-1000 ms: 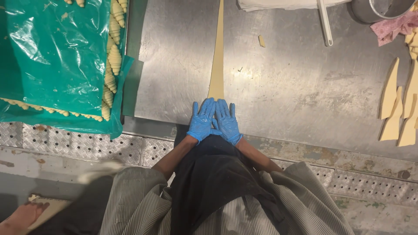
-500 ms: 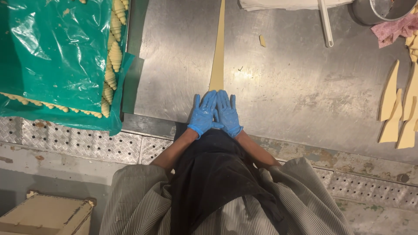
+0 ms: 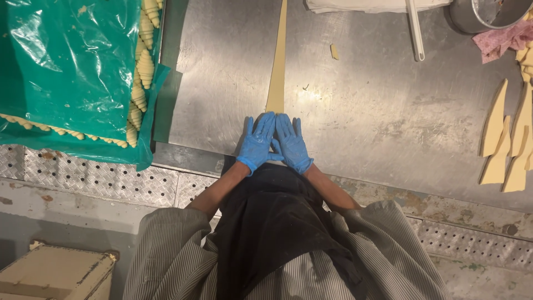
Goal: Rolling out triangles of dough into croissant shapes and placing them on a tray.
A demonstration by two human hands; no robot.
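Note:
Both hands wear blue gloves and lie flat side by side on the steel table (image 3: pixel 377 116), fingers pointing away from me. My left hand (image 3: pixel 256 143) and my right hand (image 3: pixel 291 143) press on the wide near end of a long, narrow dough triangle (image 3: pixel 277 61) that stretches away up the table to the frame's top edge. The dough's near end is hidden under my palms. Neither hand grips anything.
A green plastic sheet (image 3: pixel 72 72) covers a tray of shaped croissants (image 3: pixel 141 72) at the left. Several cut dough triangles (image 3: pixel 508 144) lie at the right edge. A metal bowl (image 3: pixel 483 14), a pink cloth (image 3: pixel 502 39), a white handle (image 3: pixel 415 30) and a dough scrap (image 3: pixel 334 51) sit at the back.
My hands have slid slightly forward over the dough's near end. A beige box has come into view at the lower left.

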